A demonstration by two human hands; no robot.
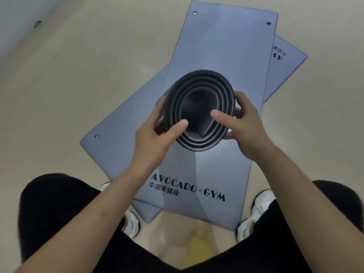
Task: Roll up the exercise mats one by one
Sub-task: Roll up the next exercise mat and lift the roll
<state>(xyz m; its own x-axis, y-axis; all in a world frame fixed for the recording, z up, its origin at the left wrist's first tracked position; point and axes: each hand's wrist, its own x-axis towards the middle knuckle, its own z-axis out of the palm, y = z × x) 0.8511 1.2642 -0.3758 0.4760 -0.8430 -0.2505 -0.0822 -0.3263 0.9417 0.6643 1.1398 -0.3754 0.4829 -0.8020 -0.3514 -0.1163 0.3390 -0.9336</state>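
Note:
A rolled-up grey mat stands on end in front of me, its spiral end facing the camera. My left hand grips its left side, thumb laid over the rim. My right hand holds the right side, thumb pressing into the spiral. Below it a flat grey mat printed "AVOCADO·GYM" lies on the floor. A second flat mat lies crossed underneath it, its corners showing at the left and upper right.
Beige floor surrounds the mats. My white shoes stand at the near end of the top mat, and my black-trousered knees fill the bottom. A pale wall base runs along the upper left.

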